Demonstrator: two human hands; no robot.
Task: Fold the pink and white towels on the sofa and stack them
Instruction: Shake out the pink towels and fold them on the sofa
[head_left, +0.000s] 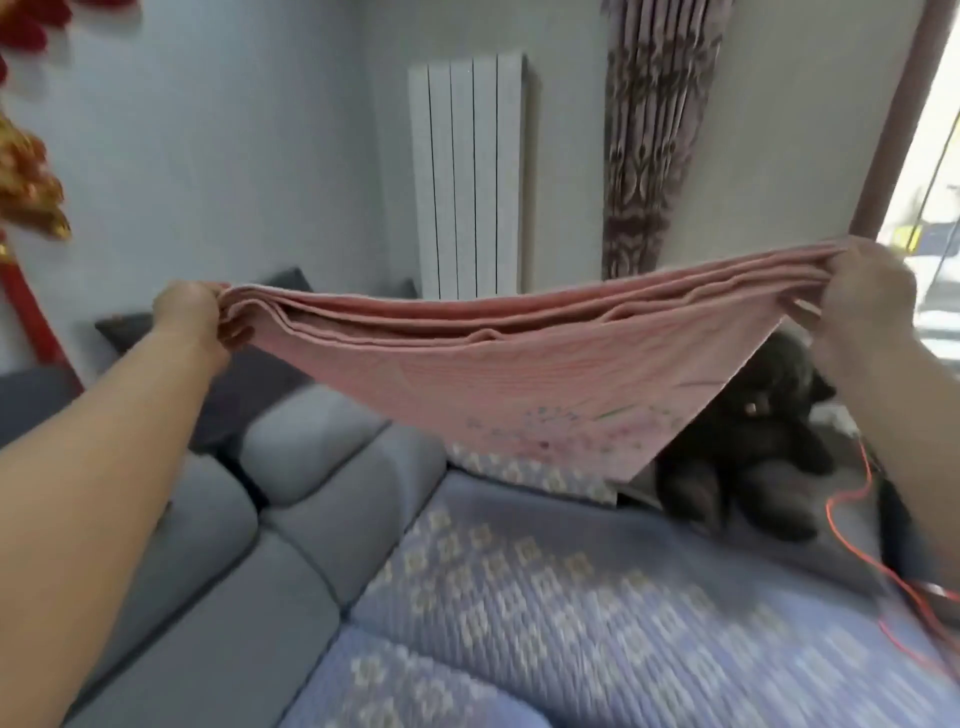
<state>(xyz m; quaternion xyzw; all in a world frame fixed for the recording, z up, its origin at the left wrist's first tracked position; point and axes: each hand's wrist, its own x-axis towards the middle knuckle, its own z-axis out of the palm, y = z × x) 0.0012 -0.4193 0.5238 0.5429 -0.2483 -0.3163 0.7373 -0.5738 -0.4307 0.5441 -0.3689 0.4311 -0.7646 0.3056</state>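
Setting: living room, pale wall with white radiator (470, 176), patterned curtain (654, 135), window at the right edge.

Surface: grey sofa (218, 545), its seat covered by a blue quilted throw with a pale flower print (545, 597).

Item 1: pink towel (519, 374), held in the air above the sofa seat, stretched between both hands. Upper edge shows several layers bunched together, so it appears already doubled at least once; lower part hangs in a sagging point with a faint floral print.

Item 2: left hand (192, 312), fingers curled tight round the towel's left end.

Item 3: right hand (867, 296), likewise clamped on the right end, held slightly higher.

Item 4: white towel, not visible in this view.

Item 5: dark plush toy (748, 447), on the sofa behind and below the towel's right side.

Item 6: orange cable (852, 525), trailing across the seat at the right.

Risks, as judged:
- Layers at the top edge sit uneven; laid down so, the fold would come out skewed.
- Hanging point may crumple underneath on landing, because the corners are not matched.
- A slackened grip on either end would let the inner layers slide apart.
- Towel or right arm may snag the cable or land partly on the plush toy, leaving an unsteady base for stacking.
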